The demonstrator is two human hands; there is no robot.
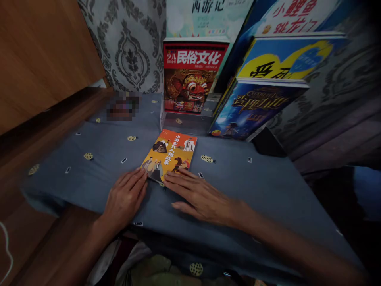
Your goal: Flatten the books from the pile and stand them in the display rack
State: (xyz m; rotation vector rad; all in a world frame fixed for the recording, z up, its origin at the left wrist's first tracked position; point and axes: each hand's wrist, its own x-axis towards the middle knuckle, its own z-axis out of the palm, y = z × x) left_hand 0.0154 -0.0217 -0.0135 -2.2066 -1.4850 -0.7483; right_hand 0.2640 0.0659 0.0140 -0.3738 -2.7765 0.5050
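A small orange and yellow book (171, 153) with drawn figures on its cover lies closed and flat on the table. At its lower left corner rests my left hand (126, 194), fingers stretched out and the tips touching the cover's edge. My right hand (198, 194) lies palm down, its outstretched fingertips over the book's lower right part and the thumb apart on the cloth. Neither hand grips the book. Behind it, a red-covered book (193, 79) with a mask picture stands upright in a clear rack (184, 121).
A dark blue book (256, 109) and a blue and yellow book (293, 57) stand at the right, other books behind them. A dark object (269, 143) sits beside them. Grey-blue cloth with pineapples covers the table (104, 182). A blurred-out item (123, 106) lies at the back left.
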